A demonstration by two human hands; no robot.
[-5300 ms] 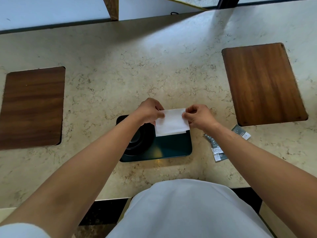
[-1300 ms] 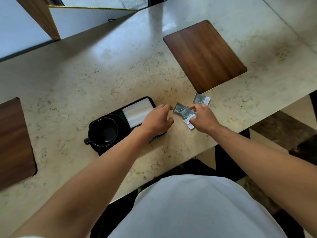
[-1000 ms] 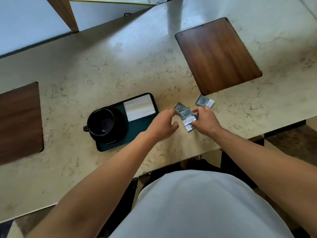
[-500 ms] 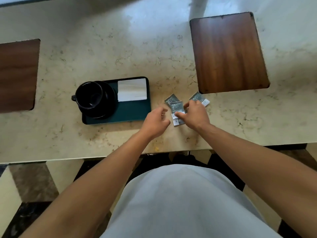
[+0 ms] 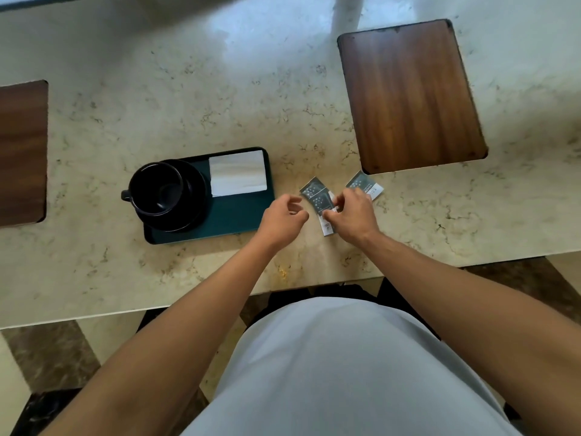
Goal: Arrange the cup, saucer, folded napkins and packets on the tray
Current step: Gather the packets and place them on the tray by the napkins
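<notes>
A dark green tray (image 5: 232, 218) lies on the marble counter. On its left half a black cup (image 5: 157, 188) stands on a black saucer (image 5: 196, 199). A folded white napkin (image 5: 237, 173) lies on its far right part. Right of the tray, two overlapping grey packets (image 5: 315, 193) and a third packet (image 5: 364, 183) lie on the counter. My right hand (image 5: 353, 215) rests over them, fingertips pinching the white end of a packet. My left hand (image 5: 283, 217) hovers between tray and packets, fingers loosely curled, holding nothing.
A wooden inlay panel (image 5: 408, 96) sits in the counter beyond the packets, and another (image 5: 22, 152) at the far left. The counter's front edge (image 5: 188, 305) runs just below my forearms.
The napkin I held over the tray now lies on it. Both hands have moved right to the packets. In the last second the hands stayed there while the view swung.
</notes>
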